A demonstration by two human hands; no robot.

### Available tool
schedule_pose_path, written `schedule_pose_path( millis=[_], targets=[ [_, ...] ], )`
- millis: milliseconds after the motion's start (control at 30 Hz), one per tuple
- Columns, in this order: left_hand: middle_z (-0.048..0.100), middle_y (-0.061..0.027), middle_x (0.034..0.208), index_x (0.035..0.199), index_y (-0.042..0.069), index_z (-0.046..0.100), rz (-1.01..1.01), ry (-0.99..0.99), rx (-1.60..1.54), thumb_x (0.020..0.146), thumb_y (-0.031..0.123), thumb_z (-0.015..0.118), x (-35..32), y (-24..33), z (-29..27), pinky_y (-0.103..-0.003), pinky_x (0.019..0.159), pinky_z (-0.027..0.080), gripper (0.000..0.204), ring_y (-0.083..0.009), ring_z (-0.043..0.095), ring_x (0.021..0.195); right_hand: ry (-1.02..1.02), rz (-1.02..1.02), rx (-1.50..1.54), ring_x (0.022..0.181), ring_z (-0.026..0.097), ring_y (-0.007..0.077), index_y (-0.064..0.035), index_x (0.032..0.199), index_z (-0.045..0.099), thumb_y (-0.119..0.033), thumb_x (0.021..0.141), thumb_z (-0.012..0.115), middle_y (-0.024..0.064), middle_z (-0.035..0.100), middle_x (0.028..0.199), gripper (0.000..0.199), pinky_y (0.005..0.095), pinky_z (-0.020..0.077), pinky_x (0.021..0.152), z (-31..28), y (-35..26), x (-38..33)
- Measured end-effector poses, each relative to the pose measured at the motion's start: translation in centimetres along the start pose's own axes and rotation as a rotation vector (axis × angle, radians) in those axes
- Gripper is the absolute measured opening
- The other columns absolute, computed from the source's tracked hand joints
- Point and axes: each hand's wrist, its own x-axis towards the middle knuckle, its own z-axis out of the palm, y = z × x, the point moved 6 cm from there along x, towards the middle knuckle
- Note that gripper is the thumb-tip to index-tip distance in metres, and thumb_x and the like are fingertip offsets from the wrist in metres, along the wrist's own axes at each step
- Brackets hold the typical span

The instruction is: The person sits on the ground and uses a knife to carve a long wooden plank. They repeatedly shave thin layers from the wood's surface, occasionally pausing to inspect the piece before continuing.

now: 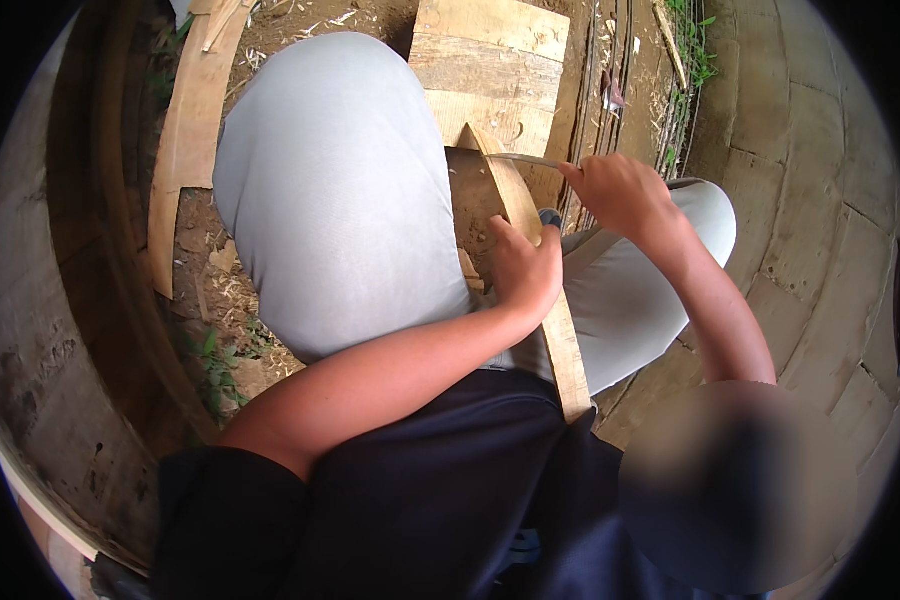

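A long, pale wooden strip [568,365] slants between my knees, its lower end against my dark shirt and its upper end near a wooden board [490,60]. My left hand [528,265] is closed around the strip at about its middle. Above and to the right, my right hand [625,195] grips a knife by its handle, which the fingers hide. The knife's thin blade [530,159] points left and lies across the strip near its upper end; whether it cuts into the wood cannot be made out.
My bent knee in light grey trousers [340,180] rises left of the strip. Another flat wooden piece [195,110] lies farther left. Wood shavings [235,290] litter the brown soil. Large paving slabs [820,130] extend along the right, with green plants [705,65] at their edge.
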Motion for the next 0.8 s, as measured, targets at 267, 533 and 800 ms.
schedule_pose_path(
  millis=[267, 533, 800],
  targets=[
    [0.055, -0.023, 0.102, 0.115, -0.007, 0.032, -0.05, -0.129, -0.121, 0.088, 0.014, 0.06, -1.7, 1.7, 0.1, -0.036, 0.049, 0.056, 0.044, -0.0267, 0.065, 0.059, 0.18, -0.059, 0.166, 0.073, 0.065, 0.0408, 0.0, 0.081, 0.065, -0.044, 0.104, 0.043, 0.0218, 0.062, 0.068, 0.054, 0.0524, 0.0506, 0.068, 2.3, 2.3, 0.3],
    [0.055, -0.0238, 0.096, 0.111, -0.008, 0.033, -0.09, -0.163, -0.058, 0.088, 0.01, 0.061, -1.2, 0.9, 0.5, -0.036, 0.048, 0.055, 0.04, -0.0256, 0.064, 0.056, -0.069, -0.02, 0.077, 0.082, 0.068, 0.0394, -0.0005, 0.1, 0.065, -0.037, 0.106, 0.039, 0.0177, 0.066, 0.082, 0.045, 0.0504, 0.0552, 0.072, 2.6, 1.7, -0.3],
    [0.058, -0.0245, 0.09, 0.108, -0.006, 0.032, -0.005, -0.093, 0.044, 0.088, 0.006, 0.059, -0.4, -0.7, 0.8, -0.036, 0.046, 0.053, 0.036, -0.0258, 0.063, 0.053, 0.275, -0.345, -0.342, 0.072, 0.07, 0.0264, -0.0027, 0.105, 0.063, -0.022, 0.104, 0.047, 0.0109, 0.063, 0.076, 0.025, 0.0387, 0.0573, 0.054, 5.1, 0.1, -1.1]
  ],
)
